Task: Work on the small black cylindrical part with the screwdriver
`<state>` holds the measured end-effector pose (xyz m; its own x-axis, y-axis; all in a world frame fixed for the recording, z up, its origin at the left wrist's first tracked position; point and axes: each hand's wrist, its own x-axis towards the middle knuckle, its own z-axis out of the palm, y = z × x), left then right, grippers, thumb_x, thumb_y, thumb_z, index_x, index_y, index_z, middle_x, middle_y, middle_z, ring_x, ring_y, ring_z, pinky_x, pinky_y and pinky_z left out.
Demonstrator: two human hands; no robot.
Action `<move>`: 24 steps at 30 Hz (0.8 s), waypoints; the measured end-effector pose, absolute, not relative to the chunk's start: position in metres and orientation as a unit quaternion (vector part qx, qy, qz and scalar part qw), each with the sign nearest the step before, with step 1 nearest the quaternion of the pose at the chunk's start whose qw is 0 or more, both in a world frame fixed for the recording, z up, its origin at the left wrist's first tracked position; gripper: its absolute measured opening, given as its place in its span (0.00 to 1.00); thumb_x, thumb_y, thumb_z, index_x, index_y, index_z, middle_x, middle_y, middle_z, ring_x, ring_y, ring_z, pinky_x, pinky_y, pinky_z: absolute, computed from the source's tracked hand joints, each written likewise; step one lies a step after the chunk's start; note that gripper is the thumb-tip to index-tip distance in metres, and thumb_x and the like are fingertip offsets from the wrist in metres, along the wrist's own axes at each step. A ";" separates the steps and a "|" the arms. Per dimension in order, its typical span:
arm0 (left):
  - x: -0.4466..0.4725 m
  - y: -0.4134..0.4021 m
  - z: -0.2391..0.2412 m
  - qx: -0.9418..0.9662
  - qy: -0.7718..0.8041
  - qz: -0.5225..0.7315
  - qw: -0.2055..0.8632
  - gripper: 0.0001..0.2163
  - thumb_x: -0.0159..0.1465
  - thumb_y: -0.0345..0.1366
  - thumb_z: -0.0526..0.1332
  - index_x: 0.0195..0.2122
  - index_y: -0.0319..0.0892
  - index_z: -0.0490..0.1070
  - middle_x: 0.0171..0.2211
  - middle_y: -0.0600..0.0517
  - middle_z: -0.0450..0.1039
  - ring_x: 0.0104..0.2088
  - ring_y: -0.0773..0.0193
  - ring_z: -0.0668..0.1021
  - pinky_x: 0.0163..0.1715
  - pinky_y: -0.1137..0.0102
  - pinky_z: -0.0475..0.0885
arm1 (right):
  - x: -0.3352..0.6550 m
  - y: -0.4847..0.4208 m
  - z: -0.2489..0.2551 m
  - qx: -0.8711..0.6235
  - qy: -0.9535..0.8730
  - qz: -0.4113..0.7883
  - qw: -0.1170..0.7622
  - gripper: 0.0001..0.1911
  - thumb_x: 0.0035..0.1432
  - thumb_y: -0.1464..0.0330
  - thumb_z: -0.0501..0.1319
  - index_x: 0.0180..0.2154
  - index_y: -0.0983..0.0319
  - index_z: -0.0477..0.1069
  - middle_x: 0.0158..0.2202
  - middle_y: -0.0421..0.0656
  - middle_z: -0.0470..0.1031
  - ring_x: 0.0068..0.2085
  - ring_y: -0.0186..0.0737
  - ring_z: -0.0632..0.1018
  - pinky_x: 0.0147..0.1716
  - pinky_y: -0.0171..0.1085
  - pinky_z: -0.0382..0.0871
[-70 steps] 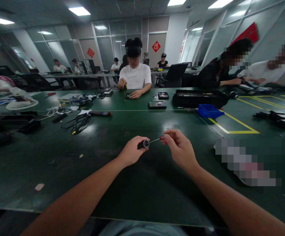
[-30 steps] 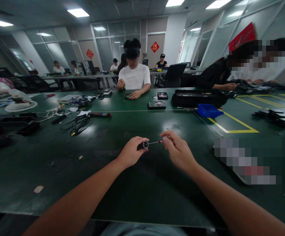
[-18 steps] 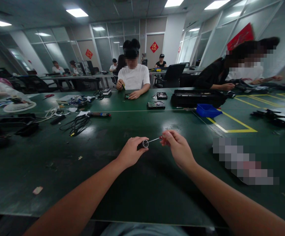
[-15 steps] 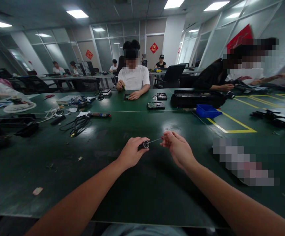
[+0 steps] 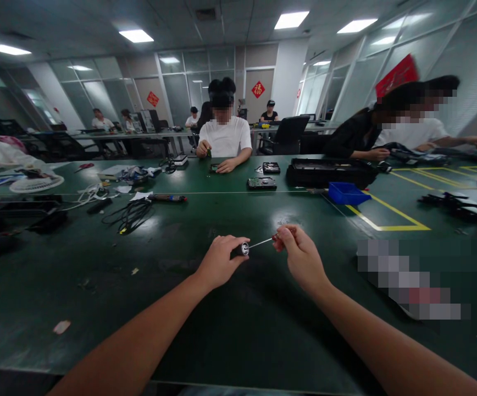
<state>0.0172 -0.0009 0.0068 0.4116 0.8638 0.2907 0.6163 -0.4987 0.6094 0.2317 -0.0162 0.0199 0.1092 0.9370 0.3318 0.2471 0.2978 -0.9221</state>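
My left hand (image 5: 222, 258) is closed around a short dark cylinder (image 5: 244, 249) with a shiny round metal end that faces right, towards the camera. My right hand (image 5: 302, 253) pinches a thin screwdriver (image 5: 260, 242); its handle is mostly covered by my fingers. The metal shaft slants down to the left, and its tip is at the cylinder's open end. Whether the tip touches something inside is too small to tell. Both hands are held above the green table (image 5: 238, 341).
Ahead lie two hard drives (image 5: 262, 183), a long black casing (image 5: 331, 172) and a blue bin (image 5: 348, 193). At left are a black cable coil (image 5: 129, 217) and an electric screwdriver (image 5: 167, 198). A blurred-out item (image 5: 407, 280) lies at right. A person (image 5: 224, 135) works opposite.
The view has tilted up slightly, so the surroundings sit lower. My right hand has turned a little, and the shaft shows more brightly. Both hands keep their hold.
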 end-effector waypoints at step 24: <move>0.021 0.000 0.001 0.806 0.494 0.256 0.201 0.15 0.64 0.36 0.65 0.52 0.49 0.72 0.47 0.49 0.75 0.51 0.52 0.75 0.63 0.44 0.57 | 0.231 -0.023 0.027 -0.515 -0.737 0.120 0.420 0.08 0.69 0.63 0.50 0.41 0.58 0.65 0.32 0.43 0.77 0.32 0.43 0.79 0.34 0.41 0.68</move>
